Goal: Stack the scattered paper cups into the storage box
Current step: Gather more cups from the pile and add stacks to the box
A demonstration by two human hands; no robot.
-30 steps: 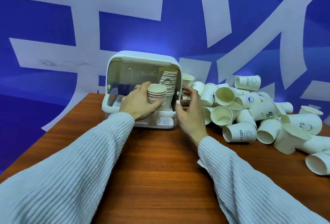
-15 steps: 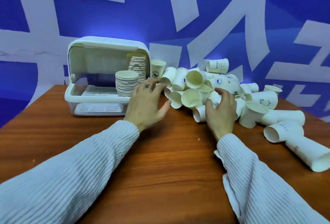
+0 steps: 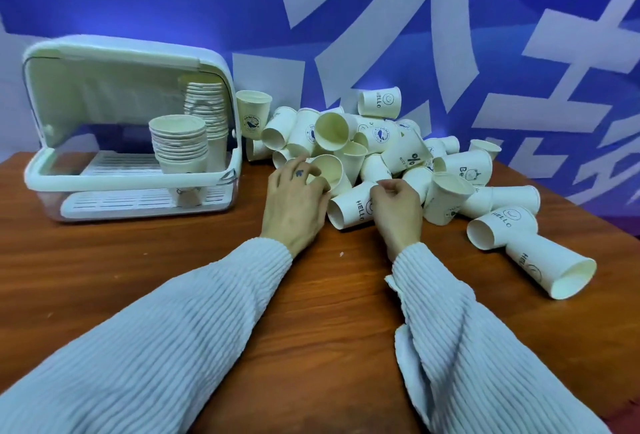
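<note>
The white storage box (image 3: 138,179) stands at the left of the table with its lid up. Inside it are a shorter stack of paper cups (image 3: 180,143) in front and a taller stack (image 3: 204,101) behind. A pile of scattered white paper cups (image 3: 381,136) lies to the box's right. My left hand (image 3: 294,205) curls its fingers around a cup (image 3: 332,170) whose mouth faces me at the pile's front. My right hand (image 3: 394,212) pinches the base end of a cup marked HELLO (image 3: 349,208) that lies on its side.
The wooden table (image 3: 173,278) runs toward me. More cups lie on their sides at the right, among them a long nested pair (image 3: 547,260) near the table's right edge. A blue wall with white lettering (image 3: 450,18) rises directly behind the box and pile.
My left hand has let go of the front stack, now standing in the box, and moved right to the pile. My right hand has also gone from the box's side to the pile.
</note>
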